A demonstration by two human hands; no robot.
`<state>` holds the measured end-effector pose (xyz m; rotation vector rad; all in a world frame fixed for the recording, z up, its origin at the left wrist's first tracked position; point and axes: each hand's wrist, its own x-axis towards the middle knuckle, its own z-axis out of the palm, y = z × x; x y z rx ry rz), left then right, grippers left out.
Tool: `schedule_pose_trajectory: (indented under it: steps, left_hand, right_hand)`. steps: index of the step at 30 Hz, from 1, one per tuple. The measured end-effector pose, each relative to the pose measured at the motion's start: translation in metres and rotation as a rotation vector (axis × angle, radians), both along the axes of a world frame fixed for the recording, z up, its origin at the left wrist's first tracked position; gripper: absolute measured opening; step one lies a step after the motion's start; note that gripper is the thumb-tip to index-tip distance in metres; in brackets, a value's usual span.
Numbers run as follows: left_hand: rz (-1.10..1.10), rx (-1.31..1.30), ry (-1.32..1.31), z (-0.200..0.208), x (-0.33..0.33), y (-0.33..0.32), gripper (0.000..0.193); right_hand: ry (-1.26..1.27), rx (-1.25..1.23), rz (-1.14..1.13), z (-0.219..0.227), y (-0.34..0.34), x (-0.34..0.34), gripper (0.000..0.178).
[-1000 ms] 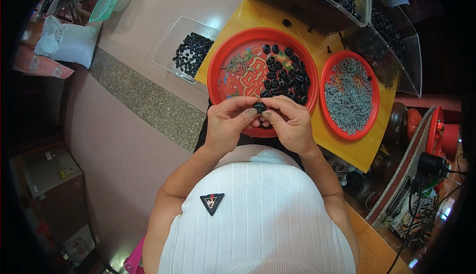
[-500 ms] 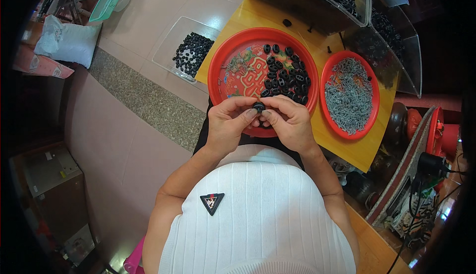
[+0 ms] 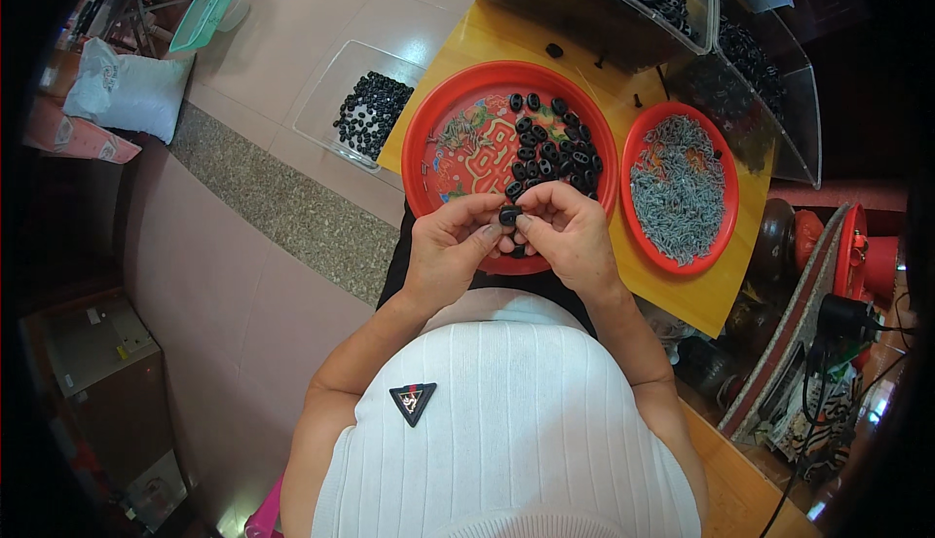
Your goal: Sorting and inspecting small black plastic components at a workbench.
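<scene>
Both my hands meet over the near rim of a round red tray (image 3: 416, 163), pinching one small black oval plastic piece (image 3: 509, 215) between thumbs and fingertips. My left hand (image 3: 450, 251) grips its left side and my right hand (image 3: 573, 244) its right side. Part of the piece is covered by the fingers. Many similar black oval pieces (image 3: 547, 153), some showing two holes, lie in the tray's right half. A small heap of thin metal screws (image 3: 463, 136) rests at the tray's left. More black pieces show just below my fingers.
Right of the tray, a red oval dish (image 3: 628, 187) holds a heap of grey screws (image 3: 677, 192). Clear bins (image 3: 623, 27) of black parts stand behind on the yellow board (image 3: 672, 295). A clear box (image 3: 321, 114) with black pieces sits on the floor at left.
My hands stay together on the black piece, which has turned slightly between the fingertips. The whole view has shifted a little.
</scene>
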<state>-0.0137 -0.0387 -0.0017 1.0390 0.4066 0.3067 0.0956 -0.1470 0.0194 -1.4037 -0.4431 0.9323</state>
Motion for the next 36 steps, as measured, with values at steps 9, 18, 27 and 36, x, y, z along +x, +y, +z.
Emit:
schedule_pose_trajectory:
  steps: [9, 18, 27, 36]
  left_hand:
    - [0.069, 0.135, 0.042, 0.002, -0.012, 0.014, 0.024]
    - [0.237, 0.511, 0.029, -0.004, -0.019, 0.031, 0.021]
    - [0.227, 0.581, 0.067, -0.008, -0.025, 0.042, 0.02]
    - [0.258, 0.553, 0.055, -0.011, -0.027, 0.043, 0.018]
  right_hand:
    - [-0.267, 0.023, -0.303, 0.038, -0.017, 0.066, 0.01]
    - [-0.489, -0.063, -0.341, 0.045, -0.023, 0.101, 0.017]
    - [-1.242, -0.242, 0.216, 0.011, 0.004, 0.042, 0.01]
    - [-1.26, -0.353, 0.611, 0.008, -0.005, 0.037, 0.005]
